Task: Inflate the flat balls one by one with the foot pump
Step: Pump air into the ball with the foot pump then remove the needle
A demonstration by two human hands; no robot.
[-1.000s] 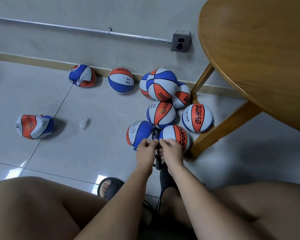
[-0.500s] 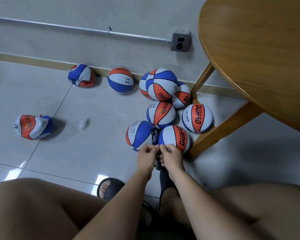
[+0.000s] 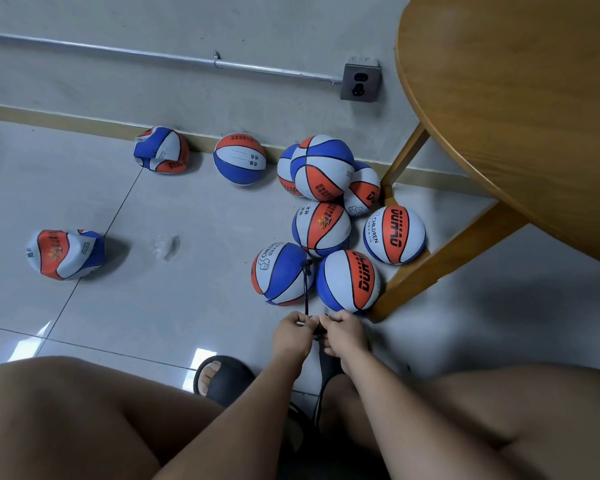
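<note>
A thin black pump hose [image 3: 306,292] runs from between my hands up across a round ball [image 3: 280,273], with its nozzle end near that ball's top right. My left hand [image 3: 291,336] and my right hand [image 3: 343,336] meet low on the floor, both pinching the dark hose end between them. The pump itself is hidden behind my arms and legs. Two flat, crumpled balls lie apart: one [image 3: 66,253] at the left, one [image 3: 161,150] by the skirting. Several round red, white and blue balls cluster beyond my hands, the nearest [image 3: 347,281] just above my right hand.
A round wooden table [image 3: 520,109] fills the upper right, its leg [image 3: 440,261] slanting down to the floor beside the ball cluster. A wall socket [image 3: 360,83] and metal conduit sit on the wall. My left foot in a black slipper [image 3: 222,377] rests below my hands. A crumpled clear wrapper [image 3: 165,245] lies on the tiles.
Both hands have drawn back toward me, away from the two nearest balls, still pinching the hose end. More of the hose now shows across the left ball.
</note>
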